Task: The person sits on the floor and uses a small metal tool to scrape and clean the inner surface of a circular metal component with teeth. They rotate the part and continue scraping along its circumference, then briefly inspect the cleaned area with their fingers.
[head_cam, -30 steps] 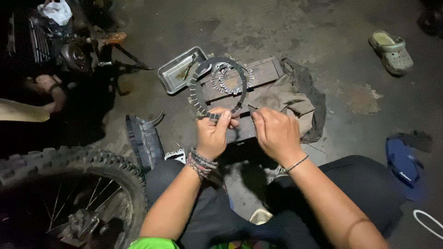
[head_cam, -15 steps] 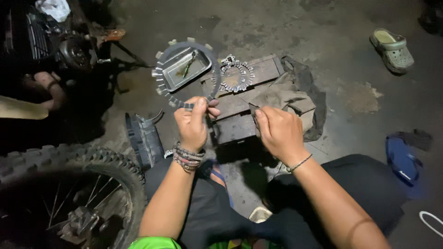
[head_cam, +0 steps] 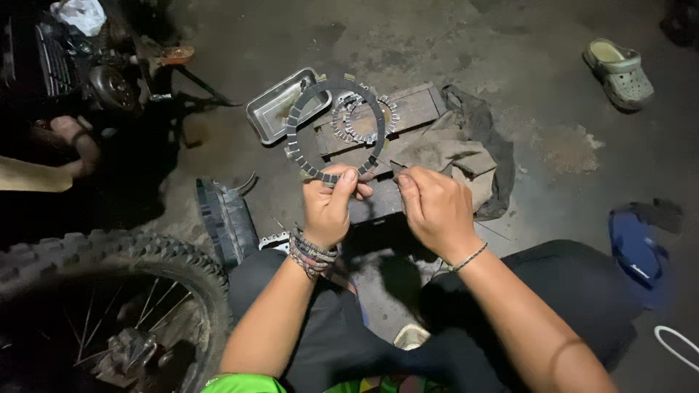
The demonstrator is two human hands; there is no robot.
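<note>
My left hand (head_cam: pixel 329 209) is shut on the bottom edge of a dark, flat ring with blocky teeth (head_cam: pixel 297 125), pinched between thumb and fingers and held upright above the floor. Through and behind the ring lies a smaller silvery toothed ring (head_cam: pixel 348 129) on a wooden block (head_cam: pixel 415 108). My right hand (head_cam: pixel 435 209) hovers just right of the left one, apart from the dark ring, fingers curled and thumb pressed to the fingertips. Nothing shows clearly in that pinch. I sit with dark-trousered legs spread on the concrete floor.
A metal tray (head_cam: pixel 271 110) lies left of the block and a crumpled grey rag (head_cam: pixel 453 154) to its right. A knobby spoked wheel (head_cam: pixel 109 291) fills the lower left, an engine (head_cam: pixel 80 65) the top left. Another person's hand (head_cam: pixel 71 137) rests at left. Sandals (head_cam: pixel 619 71) lie right.
My left hand carried the dark ring out to the left over the tray, then back to the centre over the wooden block. My right hand stayed almost still.
</note>
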